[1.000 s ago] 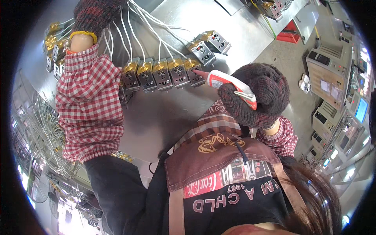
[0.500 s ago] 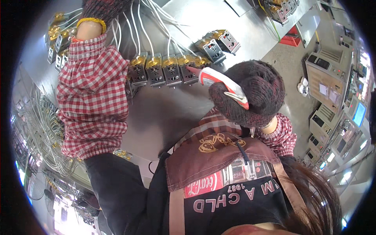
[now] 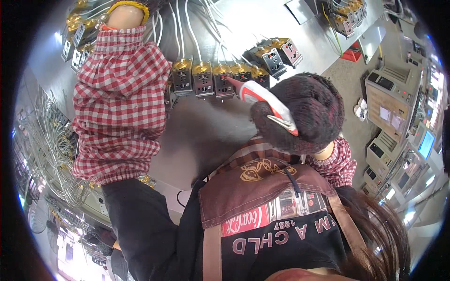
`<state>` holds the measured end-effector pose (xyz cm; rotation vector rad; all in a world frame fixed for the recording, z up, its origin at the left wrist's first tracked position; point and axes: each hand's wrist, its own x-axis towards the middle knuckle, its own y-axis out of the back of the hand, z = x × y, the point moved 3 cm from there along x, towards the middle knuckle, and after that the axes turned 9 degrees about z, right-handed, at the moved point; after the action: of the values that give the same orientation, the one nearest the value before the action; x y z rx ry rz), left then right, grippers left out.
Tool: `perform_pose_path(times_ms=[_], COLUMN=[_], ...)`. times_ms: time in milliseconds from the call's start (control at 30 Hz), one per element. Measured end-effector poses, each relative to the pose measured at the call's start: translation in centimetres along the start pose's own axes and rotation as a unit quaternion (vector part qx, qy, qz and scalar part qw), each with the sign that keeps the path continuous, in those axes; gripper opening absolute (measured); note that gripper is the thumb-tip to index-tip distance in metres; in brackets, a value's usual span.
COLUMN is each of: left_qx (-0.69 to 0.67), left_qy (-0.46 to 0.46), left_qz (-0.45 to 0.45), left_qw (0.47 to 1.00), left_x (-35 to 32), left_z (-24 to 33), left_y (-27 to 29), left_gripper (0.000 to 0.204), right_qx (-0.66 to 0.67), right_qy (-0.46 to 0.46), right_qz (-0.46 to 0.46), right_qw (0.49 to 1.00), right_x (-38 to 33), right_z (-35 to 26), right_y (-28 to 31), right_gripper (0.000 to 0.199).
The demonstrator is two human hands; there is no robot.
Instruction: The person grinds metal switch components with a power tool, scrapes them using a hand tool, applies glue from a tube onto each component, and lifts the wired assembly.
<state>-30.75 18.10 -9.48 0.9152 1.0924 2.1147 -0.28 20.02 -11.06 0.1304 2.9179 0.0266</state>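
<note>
A row of small metal units [image 3: 203,86] with yellow tops and white leads stands along the near edge of the metal table. My right hand [image 3: 304,112], in a dark knitted glove, is closed around a white and red squeeze tube [image 3: 265,100]. Its red nozzle reaches the face of a middle unit [image 3: 223,88], where a red spot shows; whether it touches I cannot tell. My left hand [image 3: 156,3], also gloved, lies beyond the row by the white leads [image 3: 190,28], cut off by the upper edge, its fingers out of sight.
Two units [image 3: 280,58] sit apart at the row's right end, angled. More units lie at the far left [image 3: 77,49] and far right [image 3: 347,18]. A red bin [image 3: 351,52] stands beyond the table's right edge. Bundled wires [image 3: 51,154] hang at left.
The tube's nozzle has shifted one unit leftward along the row. The table and units appear further right in the picture, and my left hand has slid further out past the upper edge.
</note>
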Motion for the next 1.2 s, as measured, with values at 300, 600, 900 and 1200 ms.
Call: perform_pose_path(times_ms=[300, 600, 900, 1200], left_qx=[0.02, 0.037, 0.039, 0.15], left_qy=[0.014, 0.041, 0.045, 0.005], left_qz=[-0.015, -0.06, -0.073, -0.068], left_qw=[1.0, 0.997, 0.996, 0.986], left_x=[0.8, 1.0, 0.9, 0.6], left_z=[-1.0, -0.3, 0.1, 0.8], left_y=[-1.0, -0.6, -0.3, -4.0], left_gripper=[0.057, 0.058, 0.056, 0.052], right_qx=[-0.126, -0.269, -0.353, -0.224], right_qy=[0.063, 0.105, 0.136, 0.131], right_qz=[0.014, 0.0, -0.015, 0.321], right_qw=[0.99, 0.957, 0.925, 0.911], right_x=[1.7, 3.0, 3.8, 0.7], right_z=[-0.5, -1.2, -1.2, -6.1], right_y=[-0.7, -1.2, -1.7, 2.2], right_gripper=[0.047, 0.049, 0.045, 0.027])
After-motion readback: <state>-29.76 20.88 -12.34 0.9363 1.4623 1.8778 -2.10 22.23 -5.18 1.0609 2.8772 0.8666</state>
